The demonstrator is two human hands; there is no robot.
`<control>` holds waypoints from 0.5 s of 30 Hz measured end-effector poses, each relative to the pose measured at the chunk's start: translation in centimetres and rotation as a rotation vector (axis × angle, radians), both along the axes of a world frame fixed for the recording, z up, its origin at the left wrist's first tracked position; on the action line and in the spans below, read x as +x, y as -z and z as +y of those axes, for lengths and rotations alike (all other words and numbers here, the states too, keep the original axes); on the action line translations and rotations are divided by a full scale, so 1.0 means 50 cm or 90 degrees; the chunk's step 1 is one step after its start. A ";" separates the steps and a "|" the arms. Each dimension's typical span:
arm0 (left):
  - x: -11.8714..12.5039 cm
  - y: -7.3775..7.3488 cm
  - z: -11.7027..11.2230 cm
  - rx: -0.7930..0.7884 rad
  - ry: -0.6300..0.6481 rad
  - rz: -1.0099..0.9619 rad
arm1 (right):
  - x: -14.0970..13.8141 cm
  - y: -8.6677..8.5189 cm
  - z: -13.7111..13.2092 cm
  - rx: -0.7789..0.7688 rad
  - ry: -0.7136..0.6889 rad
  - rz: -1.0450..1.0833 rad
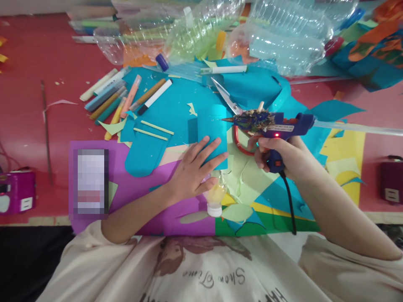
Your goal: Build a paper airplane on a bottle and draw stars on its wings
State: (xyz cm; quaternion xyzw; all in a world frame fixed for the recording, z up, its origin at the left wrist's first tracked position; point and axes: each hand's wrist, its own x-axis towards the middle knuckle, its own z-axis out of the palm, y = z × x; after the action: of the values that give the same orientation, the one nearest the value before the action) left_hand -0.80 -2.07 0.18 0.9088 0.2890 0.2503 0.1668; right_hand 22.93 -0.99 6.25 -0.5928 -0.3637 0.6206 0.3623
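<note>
My left hand (200,167) lies with fingers spread across a plastic bottle (217,191) wrapped in blue paper (212,123). The bottle is on its side, its white cap toward me. My thumb rests near its bare, clear neck. In my right hand (273,153) is a blue hot glue gun (283,126), gripped by its handle, with a red light lit. Its dirty nozzle points left, its tip at the blue paper's right edge. A clear glue stick (355,127) sticks out behind. Scissors with red handles (239,142) lie partly hidden beneath the gun.
Several markers (108,94) and two pale thin sticks (154,130) lie at left. Large clear bottles (283,40) line the back. Purple paper (132,167) and green scraps (237,212) cover the front. A blurred rectangular object (91,180) lies left. The gun's black cord (289,201) hangs toward me.
</note>
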 end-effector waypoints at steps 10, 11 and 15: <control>0.000 0.004 0.000 0.006 -0.002 -0.004 | 0.005 0.003 -0.001 -0.021 0.014 -0.043; 0.000 0.004 0.000 0.007 -0.002 -0.004 | 0.007 0.002 -0.001 -0.017 0.022 -0.061; -0.001 0.004 -0.001 0.009 -0.004 -0.005 | 0.034 -0.004 -0.008 0.011 0.069 -0.080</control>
State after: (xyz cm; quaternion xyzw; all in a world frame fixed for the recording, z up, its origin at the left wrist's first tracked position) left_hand -0.86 -2.10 -0.02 0.9080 0.2894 0.2567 0.1610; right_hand 24.64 -1.37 6.45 -0.6463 -0.3582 0.5585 0.3769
